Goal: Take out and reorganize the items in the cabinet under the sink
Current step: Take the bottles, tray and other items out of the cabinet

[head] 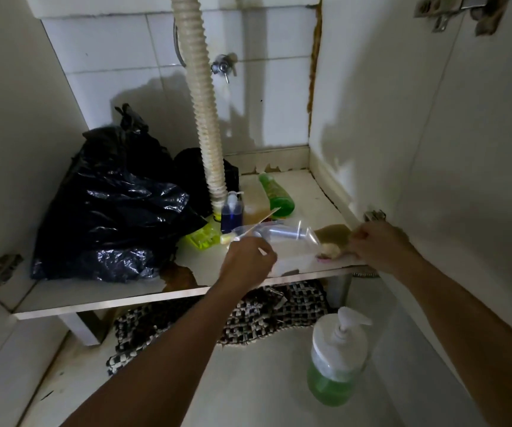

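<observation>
Both arms outstretched; left hand (248, 260), right hand (378, 241) curled.

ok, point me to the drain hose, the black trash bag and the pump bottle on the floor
drain hose (200, 97), head view, mid-length of the ribbed tube
black trash bag (116, 204), head view, middle of the bag's front
pump bottle (336, 362), head view, on its body below the pump

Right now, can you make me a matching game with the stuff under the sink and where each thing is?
Things:
1. black bin bag
2. green soap pump bottle
3. small blue pump bottle
4. clear plastic bag

Places:
A. on the floor outside the cabinet
B. held by the left hand
C. left side of the shelf
D. beside the ribbed drain hose

Pairs: 1-C, 2-A, 3-D, 4-B
</observation>
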A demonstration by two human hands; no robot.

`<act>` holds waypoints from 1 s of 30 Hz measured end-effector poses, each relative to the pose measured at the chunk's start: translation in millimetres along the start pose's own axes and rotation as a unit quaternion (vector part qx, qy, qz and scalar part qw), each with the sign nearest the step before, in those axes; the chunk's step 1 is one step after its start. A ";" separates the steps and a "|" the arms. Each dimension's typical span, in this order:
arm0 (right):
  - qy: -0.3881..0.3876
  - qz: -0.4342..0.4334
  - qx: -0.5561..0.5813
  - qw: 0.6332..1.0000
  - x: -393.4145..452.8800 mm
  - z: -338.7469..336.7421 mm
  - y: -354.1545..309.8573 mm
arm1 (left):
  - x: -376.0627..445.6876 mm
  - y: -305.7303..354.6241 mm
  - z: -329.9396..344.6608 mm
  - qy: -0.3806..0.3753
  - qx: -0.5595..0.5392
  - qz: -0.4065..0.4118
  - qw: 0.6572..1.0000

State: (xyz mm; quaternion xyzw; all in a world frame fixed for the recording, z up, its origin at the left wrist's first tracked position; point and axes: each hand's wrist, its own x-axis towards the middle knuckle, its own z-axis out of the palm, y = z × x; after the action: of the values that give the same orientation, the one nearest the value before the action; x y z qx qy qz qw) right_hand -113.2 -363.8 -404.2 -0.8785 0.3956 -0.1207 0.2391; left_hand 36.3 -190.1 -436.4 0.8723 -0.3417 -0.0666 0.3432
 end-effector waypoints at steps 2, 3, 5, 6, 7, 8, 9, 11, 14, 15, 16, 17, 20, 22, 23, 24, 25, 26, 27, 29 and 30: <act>0.040 -0.018 0.046 0.998 16.0 0.8 -23.9 | 24.8 2.6 -18.5 0.050 0.052 -0.006 0.997; 0.046 -0.038 0.042 0.997 24.6 2.4 -36.2 | 38.3 2.8 -26.4 0.063 0.084 -0.017 0.994; 0.034 -0.069 -0.003 0.997 49.8 11.8 -57.1 | 62.2 5.8 -36.2 0.077 0.131 -0.027 0.988; 0.029 -0.074 -0.014 0.997 68.4 17.9 -63.8 | 72.8 7.1 -38.8 0.075 0.158 -0.021 0.984; 0.013 -0.072 -0.014 0.997 86.8 23.2 -69.8 | 84.9 8.3 -39.8 0.068 0.158 -0.029 0.985; -0.002 -0.074 -0.024 0.997 105.2 29.6 -73.9 | 96.9 9.0 -38.5 0.052 0.157 -0.036 0.986; -0.024 -0.076 -0.041 0.996 119.2 35.4 -79.8 | 105.8 10.9 -37.1 0.041 0.160 -0.030 0.986; -0.054 -0.085 -0.071 0.992 145.0 48.6 -90.6 | 126.2 14.8 -30.7 0.005 0.144 -0.014 0.989; -0.059 -0.120 -0.080 0.988 172.0 66.7 -102.8 | 143.8 20.8 -20.4 -0.039 0.120 -0.002 0.992; -0.063 -0.133 -0.087 0.985 178.9 72.1 -105.8 | 148.1 20.7 -16.8 -0.046 0.119 0.006 0.992; -0.076 -0.142 -0.100 0.982 185.1 77.3 -107.5 | 151.1 20.4 -14.0 -0.049 0.116 0.009 0.992; -0.095 -0.146 -0.114 0.978 190.6 82.1 -108.0 | 154.2 19.9 -11.8 -0.049 0.112 0.007 0.992; -0.140 -0.148 -0.143 0.968 202.1 95.0 -101.0 | 166.0 16.1 -5.4 -0.034 0.095 -0.011 0.995; -0.131 -0.149 -0.143 0.970 206.4 96.9 -94.2 | 173.9 13.6 -2.0 -0.016 0.085 -0.022 0.996; -0.118 -0.153 -0.138 0.971 208.2 95.5 -91.6 | 176.5 13.4 -0.5 -0.009 0.086 -0.020 0.996; -0.106 -0.156 -0.137 0.972 210.2 93.0 -89.2 | 178.6 13.2 1.1 -0.002 0.090 -0.019 0.996; -0.095 -0.155 -0.144 0.973 211.2 89.6 -87.2 | 180.7 13.4 1.8 0.003 0.096 -0.021 0.995; -0.086 -0.149 -0.155 0.973 212.3 86.4 -84.8 | 183.7 13.0 3.1 0.010 0.103 -0.023 0.994; -0.080 -0.139 -0.169 0.972 212.8 83.9 -82.7 | 186.7 12.1 4.3 0.017 0.112 -0.028 0.993; -0.070 -0.104 -0.193 0.973 213.3 80.7 -80.7 | 193.1 10.2 6.1 0.034 0.126 -0.037 0.991; -0.066 -0.087 -0.200 0.974 212.3 79.5 -80.0 | 195.5 9.8 7.5 0.040 0.137 -0.038 0.989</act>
State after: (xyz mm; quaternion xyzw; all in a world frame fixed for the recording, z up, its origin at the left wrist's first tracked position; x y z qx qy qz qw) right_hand 109.3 -452.0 -426.2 -0.9454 0.3176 -0.0015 0.0729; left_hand 176.3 -325.0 -412.6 0.9254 -0.3006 0.0027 0.2308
